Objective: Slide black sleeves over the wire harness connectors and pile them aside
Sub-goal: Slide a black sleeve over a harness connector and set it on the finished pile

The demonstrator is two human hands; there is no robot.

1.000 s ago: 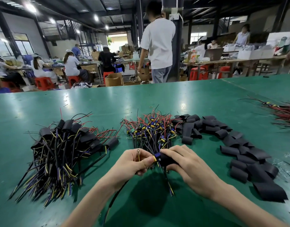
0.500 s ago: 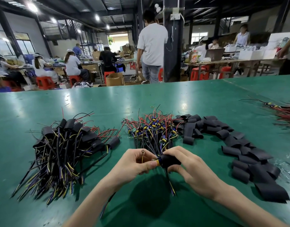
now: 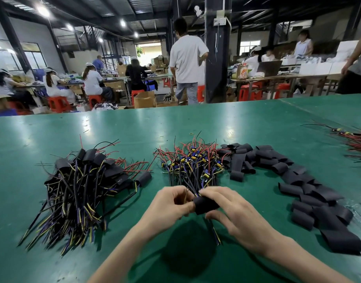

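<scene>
A black sleeve (image 3: 206, 204) sits between my two hands above the green table (image 3: 246, 127), with harness wires hanging out below it. My right hand (image 3: 234, 215) pinches the sleeve from the right. My left hand (image 3: 169, 207) pinches the harness end at the sleeve's left mouth; the connector itself is hidden inside. Behind my hands lies a heap of bare harnesses (image 3: 192, 162) with blue and yellow connectors. A pile of sleeved harnesses (image 3: 81, 186) lies to the left. Loose black sleeves (image 3: 297, 180) trail down the right side.
More red-wired harnesses (image 3: 357, 144) lie at the table's far right edge. Beyond the table's far edge a person in a white shirt (image 3: 186, 64) stands by a dark pillar (image 3: 216, 50), and seated workers fill other benches.
The sleeve has slid left over the connector; the blue and yellow part seen earlier is now covered. My hands have drawn closer together. The person in white has stepped farther off.
</scene>
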